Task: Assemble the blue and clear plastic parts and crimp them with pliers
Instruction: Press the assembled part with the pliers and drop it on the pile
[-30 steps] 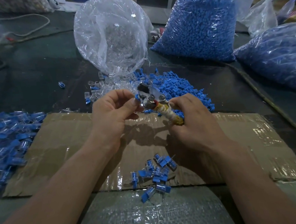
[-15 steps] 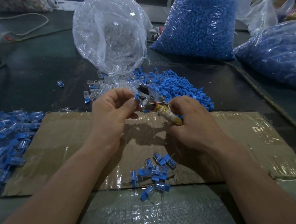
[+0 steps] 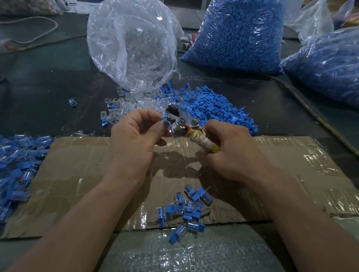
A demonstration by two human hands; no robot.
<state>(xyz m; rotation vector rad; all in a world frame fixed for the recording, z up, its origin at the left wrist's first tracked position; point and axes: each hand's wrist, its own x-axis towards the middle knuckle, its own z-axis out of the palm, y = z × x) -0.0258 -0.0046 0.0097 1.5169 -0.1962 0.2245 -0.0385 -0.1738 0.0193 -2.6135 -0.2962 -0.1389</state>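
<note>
My right hand (image 3: pixel 230 150) grips the yellow-wrapped handles of the metal pliers (image 3: pixel 180 119), whose jaws point up and left. My left hand (image 3: pixel 135 140) pinches a small blue and clear part (image 3: pixel 165 118) at the jaws, mostly hidden by thumb and fingers. Loose blue parts (image 3: pixel 213 108) and clear parts (image 3: pixel 123 107) lie heaped just beyond my hands. Several assembled pieces (image 3: pixel 188 209) lie on the cardboard sheet (image 3: pixel 73 181) below my wrists.
A clear bag of clear parts (image 3: pixel 132 41) stands behind the heaps. Two bags of blue parts (image 3: pixel 236 33) (image 3: pixel 339 72) stand at the back right. A pile of assembled pieces (image 3: pixel 4 170) lies at the left. Cables (image 3: pixel 33 40) cross the far left.
Both hands hold the same grips. The pliers and the part shifted slightly as the view moved; nothing was picked up or let go.
</note>
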